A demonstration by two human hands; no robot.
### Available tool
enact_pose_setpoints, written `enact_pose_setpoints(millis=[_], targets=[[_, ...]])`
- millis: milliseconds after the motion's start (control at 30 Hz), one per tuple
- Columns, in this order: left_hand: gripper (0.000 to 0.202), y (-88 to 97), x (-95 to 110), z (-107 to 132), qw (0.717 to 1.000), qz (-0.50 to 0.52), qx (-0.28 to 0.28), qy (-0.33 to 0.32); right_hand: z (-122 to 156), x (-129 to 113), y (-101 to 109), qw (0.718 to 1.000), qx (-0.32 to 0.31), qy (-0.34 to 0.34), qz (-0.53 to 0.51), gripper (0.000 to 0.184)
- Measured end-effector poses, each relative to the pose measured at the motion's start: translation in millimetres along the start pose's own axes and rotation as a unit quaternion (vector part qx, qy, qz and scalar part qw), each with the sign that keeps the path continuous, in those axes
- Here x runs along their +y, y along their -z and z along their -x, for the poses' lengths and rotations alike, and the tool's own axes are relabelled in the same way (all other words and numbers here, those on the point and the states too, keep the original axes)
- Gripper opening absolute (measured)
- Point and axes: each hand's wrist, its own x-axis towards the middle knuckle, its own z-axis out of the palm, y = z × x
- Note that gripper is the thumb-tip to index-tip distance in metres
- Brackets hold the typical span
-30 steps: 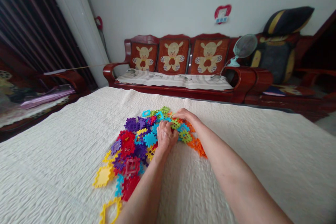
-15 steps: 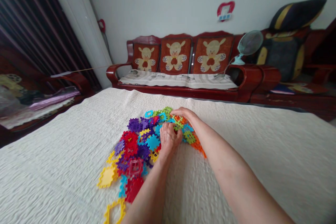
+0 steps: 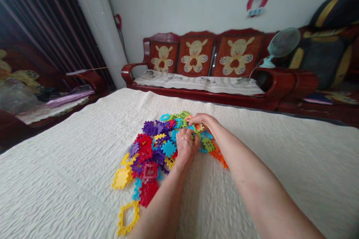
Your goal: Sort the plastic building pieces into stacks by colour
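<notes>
Many plastic interlocking tiles with notched edges lie in a curved pile on the bed-like white cover. My left hand point(image 3: 187, 143) rests low over the middle of the pile, fingers curled down, beside a blue tile point(image 3: 168, 148); what lies under its fingertips is hidden. Beyond it, my right hand point(image 3: 203, 119) reaches in from the right with bent fingers closed at an orange tile point(image 3: 189, 118) on the far side. Green tiles point(image 3: 208, 144) and orange tiles point(image 3: 218, 154) lie under and beside the right wrist. Red tiles point(image 3: 148, 193) and a yellow frame tile point(image 3: 120, 219) trail toward me.
A quilted white cover point(image 3: 70, 164) spreads under the pile. Behind it stands a red wooden sofa point(image 3: 179, 93) with bear-patterned cushions point(image 3: 196, 56). A small fan point(image 3: 283, 43) stands on its right arm. Another seat with bags point(image 3: 22, 97) is at the left.
The whole view has shifted, so the scene sits further right. My right hand's fingers now have an orange tile at their tips; my left hand stays over the pile.
</notes>
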Motion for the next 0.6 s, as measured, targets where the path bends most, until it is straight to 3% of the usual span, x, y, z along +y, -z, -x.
enact_pose_setpoints(millis=[233,367,467,600], targets=[[0.013,-2.2,-0.4,-0.9,1.000,-0.015,0.014,0.003,12.4,15.9,-1.8,0.990,-0.036,0.020,-0.135,0.015],[0.016,-0.4,0.2,-2.2,1.000,-0.019,-0.002,0.007,11.7,27.2,-3.0,0.960,-0.046,0.034,-0.275,0.012],[0.017,0.0,-0.3,-3.0,1.000,-0.018,-0.008,0.011,8.9,32.8,-5.2,0.932,-0.028,0.047,-0.359,0.010],[0.017,-2.7,-2.6,-3.2,1.000,-0.011,0.005,0.004,9.0,29.7,-9.7,0.917,0.024,0.083,-0.389,0.006]])
